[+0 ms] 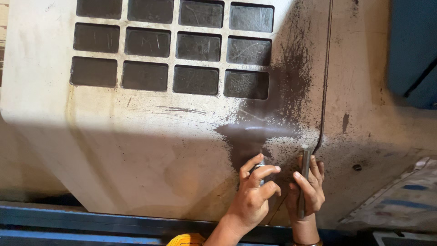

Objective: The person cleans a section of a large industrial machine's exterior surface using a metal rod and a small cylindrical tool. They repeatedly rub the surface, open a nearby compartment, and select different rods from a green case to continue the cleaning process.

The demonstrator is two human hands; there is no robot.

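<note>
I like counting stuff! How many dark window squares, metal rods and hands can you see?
Dark window squares on the machine cover, counting the cut-off top row: 12
Metal rods, in the right hand: 1
Hands, with the left hand: 2
Total: 15

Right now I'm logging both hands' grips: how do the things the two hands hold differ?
The left hand holds a small silvery piece, mostly hidden by curled fingers; the right hand holds a long dark metal rod, upright, its top clear of the fingers. Both look metallic and sit against the stained machine panel.
</note>
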